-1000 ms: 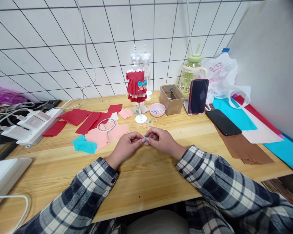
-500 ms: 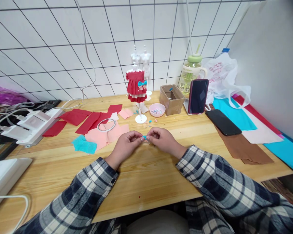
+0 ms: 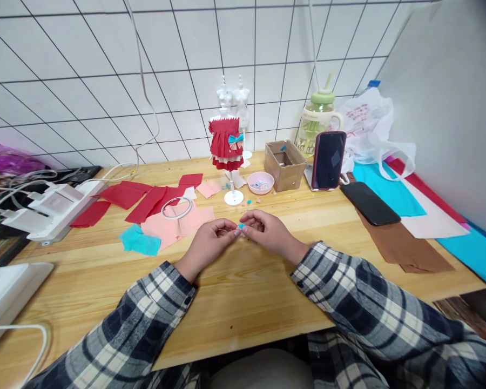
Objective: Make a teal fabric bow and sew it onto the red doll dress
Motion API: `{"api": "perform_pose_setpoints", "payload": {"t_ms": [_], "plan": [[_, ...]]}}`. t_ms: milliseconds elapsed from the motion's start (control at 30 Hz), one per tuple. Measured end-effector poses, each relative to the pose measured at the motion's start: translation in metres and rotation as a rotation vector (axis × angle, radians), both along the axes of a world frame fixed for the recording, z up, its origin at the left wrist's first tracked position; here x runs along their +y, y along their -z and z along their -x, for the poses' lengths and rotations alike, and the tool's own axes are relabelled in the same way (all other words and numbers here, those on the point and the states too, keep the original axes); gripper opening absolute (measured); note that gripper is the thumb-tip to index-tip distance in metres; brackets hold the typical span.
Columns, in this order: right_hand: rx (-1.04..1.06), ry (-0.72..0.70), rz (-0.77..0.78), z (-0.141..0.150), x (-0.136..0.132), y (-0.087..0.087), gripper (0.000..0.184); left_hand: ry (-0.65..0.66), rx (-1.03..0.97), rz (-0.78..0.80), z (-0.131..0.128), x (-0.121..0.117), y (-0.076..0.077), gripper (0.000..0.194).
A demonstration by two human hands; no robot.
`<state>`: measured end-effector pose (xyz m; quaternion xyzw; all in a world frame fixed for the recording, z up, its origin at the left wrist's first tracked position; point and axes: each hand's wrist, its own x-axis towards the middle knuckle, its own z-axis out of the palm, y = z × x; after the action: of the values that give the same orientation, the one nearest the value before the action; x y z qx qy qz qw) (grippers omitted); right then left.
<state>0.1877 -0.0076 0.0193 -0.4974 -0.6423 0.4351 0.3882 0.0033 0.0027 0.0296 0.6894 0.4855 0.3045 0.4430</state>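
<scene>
Between the fingertips of both hands is a small piece of blue crepe paper (image 3: 242, 226), mostly covered by fingers and thumbs. My left hand (image 3: 214, 239) pinches it from the left, and my right hand (image 3: 269, 233) pinches it from the right. Just beyond the hands stands a white miniature mannequin (image 3: 234, 198) wearing a ruffled red paper dress (image 3: 225, 141). A blue and pink bow (image 3: 235, 142) sits on the dress's right side. To the left of my left hand lie pink paper (image 3: 194, 219), a white ring (image 3: 164, 212) and a blue paper scrap (image 3: 141, 241).
A pink bowl of small bits (image 3: 261, 182), a cardboard box (image 3: 289, 170), a green-lidded bottle (image 3: 319, 116) and a propped phone (image 3: 329, 161) stand at the back. Another phone (image 3: 370, 203) rests on brown paper (image 3: 405, 246) at right. Red paper pieces (image 3: 125, 194) and a power strip (image 3: 68, 216) are left.
The fingers of both hands have shifted slightly around the blue paper, and a little more of it shows at the fingertips. Everything else stays in place.
</scene>
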Motion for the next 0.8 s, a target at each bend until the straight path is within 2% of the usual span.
{"api": "perform_pose_setpoints", "payload": {"t_ms": [200, 567, 800], "plan": [[-0.108, 0.001, -0.018, 0.0008, -0.0005, -0.0012, 0.011, 0.044, 0.056, -0.048, -0.001, -0.0011, 0.0001, 0.029], [-0.026, 0.025, 0.029, 0.0003, 0.0008, -0.002, 0.009, 0.052, -0.012, -0.017, -0.0004, -0.0006, 0.0022, 0.029], [-0.001, 0.001, 0.017, -0.0012, 0.0018, 0.0, 0.019, 0.008, -0.02, 0.006, -0.0006, -0.0009, -0.0014, 0.033]]}}
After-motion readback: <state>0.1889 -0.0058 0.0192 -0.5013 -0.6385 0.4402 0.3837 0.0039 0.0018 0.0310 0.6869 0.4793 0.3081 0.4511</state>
